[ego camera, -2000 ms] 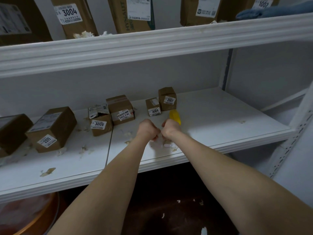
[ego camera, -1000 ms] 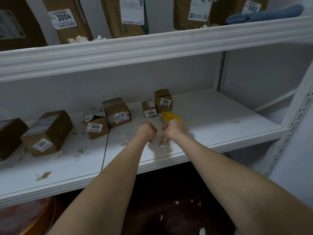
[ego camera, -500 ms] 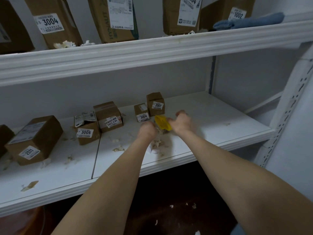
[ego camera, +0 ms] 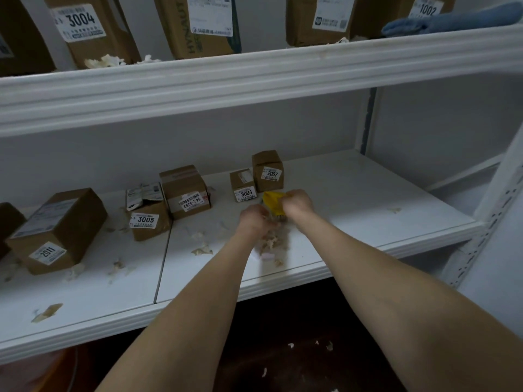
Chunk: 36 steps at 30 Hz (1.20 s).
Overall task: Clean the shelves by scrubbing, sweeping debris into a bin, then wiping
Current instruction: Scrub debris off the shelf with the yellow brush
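My right hand point(ego camera: 299, 205) grips a yellow scrubbing tool point(ego camera: 272, 202) on the white middle shelf point(ego camera: 353, 222), just in front of the boxes marked 3004 point(ego camera: 244, 185) and 2007 point(ego camera: 267, 168). My left hand point(ego camera: 252, 222) is right beside it with its fingers curled down onto a heap of pale paper scraps point(ego camera: 273, 242). Whether those fingers hold anything is hidden. A small pale pink-white piece point(ego camera: 265, 255) lies at the near edge of the heap.
Cardboard boxes stand to the left: one labelled 3203 point(ego camera: 185, 190), 3005 point(ego camera: 147, 217) and 2011 point(ego camera: 56, 230), with loose scraps point(ego camera: 201, 250) around them. The upper shelf point(ego camera: 254, 77) carries more boxes and a blue cloth point(ego camera: 452, 21). Scraps point(ego camera: 291, 346) dot the dark floor below.
Both hands have moved back from the shelf's front edge toward the 3004 box, the yellow tool going with the right hand. The scrap heap has grown beneath them. The camera has shifted right.
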{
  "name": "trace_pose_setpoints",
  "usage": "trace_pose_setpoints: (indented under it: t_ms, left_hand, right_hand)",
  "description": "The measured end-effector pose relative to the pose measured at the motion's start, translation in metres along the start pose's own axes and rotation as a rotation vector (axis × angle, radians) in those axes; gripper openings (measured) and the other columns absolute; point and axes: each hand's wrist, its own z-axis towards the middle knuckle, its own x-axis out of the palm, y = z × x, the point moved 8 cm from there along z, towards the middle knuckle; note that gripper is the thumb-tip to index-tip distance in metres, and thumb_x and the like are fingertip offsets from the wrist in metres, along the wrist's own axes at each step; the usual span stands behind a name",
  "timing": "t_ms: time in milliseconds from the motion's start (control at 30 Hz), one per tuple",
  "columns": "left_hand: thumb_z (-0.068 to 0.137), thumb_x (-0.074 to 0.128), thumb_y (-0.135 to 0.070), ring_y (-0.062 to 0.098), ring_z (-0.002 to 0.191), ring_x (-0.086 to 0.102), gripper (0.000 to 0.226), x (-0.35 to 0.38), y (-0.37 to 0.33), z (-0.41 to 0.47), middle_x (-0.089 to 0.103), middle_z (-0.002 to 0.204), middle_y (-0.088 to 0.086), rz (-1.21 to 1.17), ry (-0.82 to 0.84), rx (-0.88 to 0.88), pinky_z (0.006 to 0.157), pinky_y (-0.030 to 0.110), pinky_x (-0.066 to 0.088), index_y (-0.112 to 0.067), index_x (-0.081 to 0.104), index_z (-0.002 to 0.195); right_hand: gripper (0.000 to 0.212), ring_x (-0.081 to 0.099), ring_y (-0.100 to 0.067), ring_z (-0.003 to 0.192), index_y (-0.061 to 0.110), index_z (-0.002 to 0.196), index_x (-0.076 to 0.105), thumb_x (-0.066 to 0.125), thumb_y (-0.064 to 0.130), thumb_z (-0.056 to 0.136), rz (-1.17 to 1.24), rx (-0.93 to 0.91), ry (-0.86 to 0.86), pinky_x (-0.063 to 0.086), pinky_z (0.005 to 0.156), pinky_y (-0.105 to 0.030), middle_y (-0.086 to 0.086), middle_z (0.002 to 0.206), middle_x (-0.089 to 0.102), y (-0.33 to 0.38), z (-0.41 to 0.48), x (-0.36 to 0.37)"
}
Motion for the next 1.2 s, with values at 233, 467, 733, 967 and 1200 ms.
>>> trace_pose_setpoints:
  t_ms: [233,467,733,967,1200]
  left_hand:
    - [0.084,0.061,-0.011,0.034,0.081,0.070,0.023,-0.019,-0.006,-0.007,0.070,0.083,0.022,0.006,-0.169,0.046,0.076,0.042,0.058,-0.011,0.056,0.062]
    - [0.087,0.060,-0.013,0.018,0.052,0.062,0.025,-0.025,-0.001,-0.019,0.063,0.061,0.006,0.043,-0.119,-0.015,0.072,0.032,0.059,-0.012,0.055,0.063]
    - [0.084,0.058,0.002,0.027,0.085,0.070,0.019,-0.031,0.018,-0.030,0.071,0.099,0.016,0.200,-0.007,-0.100,0.078,0.037,0.059,0.002,0.068,0.100]
    - [0.092,0.059,-0.029,0.028,0.087,0.067,0.044,-0.033,-0.003,-0.031,0.064,0.114,0.016,-0.090,-0.106,-0.017,0.075,0.036,0.057,-0.006,0.051,0.128]
    - [0.091,0.057,-0.006,0.019,0.053,0.059,0.008,-0.028,0.006,-0.023,0.060,0.064,0.009,-0.272,-0.140,-0.117,0.066,0.038,0.059,-0.002,0.057,0.085]
  right_hand:
    - [0.014,0.053,-0.025,0.087,0.006,0.101,0.062,0.057,0.013,0.091,0.329,0.086,-0.031,0.038,0.070,-0.028,-0.014,0.097,0.059,-0.008,-0.010,-0.007]
    - [0.023,0.055,-0.022,0.088,0.000,0.110,0.066,0.058,0.010,0.090,0.471,0.114,-0.098,0.040,0.069,-0.026,-0.015,0.106,0.065,-0.017,-0.019,-0.012]
    - [0.034,0.055,-0.022,0.085,-0.002,0.109,0.065,0.068,0.025,0.087,0.573,0.202,-0.189,0.040,0.070,-0.028,-0.014,0.105,0.065,-0.029,-0.021,-0.036]
    - [0.034,0.053,-0.024,0.084,0.000,0.110,0.065,0.068,0.025,0.088,0.557,0.169,-0.158,0.041,0.071,-0.028,-0.010,0.096,0.060,-0.024,-0.024,-0.039]
    - [0.032,0.052,-0.023,0.086,0.000,0.109,0.066,0.068,0.024,0.088,0.573,0.133,-0.116,0.042,0.068,-0.030,-0.008,0.094,0.057,-0.022,-0.024,-0.032]
